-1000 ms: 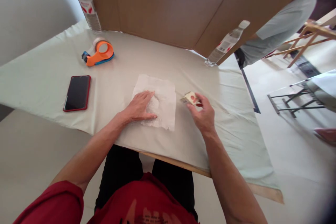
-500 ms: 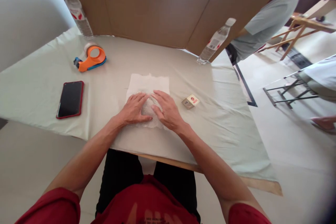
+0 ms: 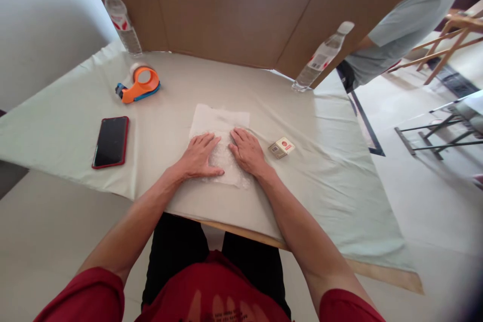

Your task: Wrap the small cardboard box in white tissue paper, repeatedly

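A white sheet (image 3: 215, 115) lies on the cloth-covered table, with clear crinkled plastic wrap (image 3: 230, 163) over its nearer part. My left hand (image 3: 199, 157) rests flat on the left side of the wrap, thumb spread to the right. On the right side lies my right hand (image 3: 247, 150), palm down, its fingers stretched forward and holding nothing. A small cream and brown box (image 3: 282, 147) sits just right of my right hand, not touching it.
An orange and blue tape dispenser (image 3: 141, 85) and a dark phone with a red edge (image 3: 110, 142) lie at the left. Bottles (image 3: 123, 22) (image 3: 320, 60) stand before a cardboard panel (image 3: 234, 10). A person in a grey shirt (image 3: 407, 30) is beyond it, at the right.
My right hand has moved right, away from my left hand, leaving a wider gap with more of the wrap showing. The whole view has shifted slightly.
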`<state>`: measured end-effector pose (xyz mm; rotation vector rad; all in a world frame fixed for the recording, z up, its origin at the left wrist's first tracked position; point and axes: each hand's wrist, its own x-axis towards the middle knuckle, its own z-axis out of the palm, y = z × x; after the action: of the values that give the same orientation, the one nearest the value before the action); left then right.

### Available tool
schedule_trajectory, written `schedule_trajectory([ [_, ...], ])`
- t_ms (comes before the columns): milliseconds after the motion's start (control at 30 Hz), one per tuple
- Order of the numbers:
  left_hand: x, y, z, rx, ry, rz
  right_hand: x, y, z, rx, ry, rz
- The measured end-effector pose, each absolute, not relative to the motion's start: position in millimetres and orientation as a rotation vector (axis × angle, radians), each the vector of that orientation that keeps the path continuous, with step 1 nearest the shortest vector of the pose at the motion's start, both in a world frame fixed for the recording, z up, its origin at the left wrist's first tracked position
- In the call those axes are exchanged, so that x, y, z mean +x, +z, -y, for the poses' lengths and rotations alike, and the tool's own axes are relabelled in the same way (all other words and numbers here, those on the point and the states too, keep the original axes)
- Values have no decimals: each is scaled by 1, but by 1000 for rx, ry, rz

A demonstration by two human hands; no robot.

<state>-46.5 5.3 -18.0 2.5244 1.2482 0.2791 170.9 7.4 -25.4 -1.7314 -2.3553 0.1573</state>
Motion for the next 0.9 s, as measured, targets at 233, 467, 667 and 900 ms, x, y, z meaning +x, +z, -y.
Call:
schedule_trajectory([
  [233,-47,-24,-7,2540,342,-1286,169,-27,-8,-1718,135,2335],
  [467,-50,-22,-10,2524,368,-1268,168,-30,-11,-1660,151,2318],
  [667,-53,-22,-13,2511,389,-1268,165,-32,-13,-1643,140,2313],
  [900,-53,-24,-17,2514,383,-1305,163,-33,-15,-1659,160,2308],
])
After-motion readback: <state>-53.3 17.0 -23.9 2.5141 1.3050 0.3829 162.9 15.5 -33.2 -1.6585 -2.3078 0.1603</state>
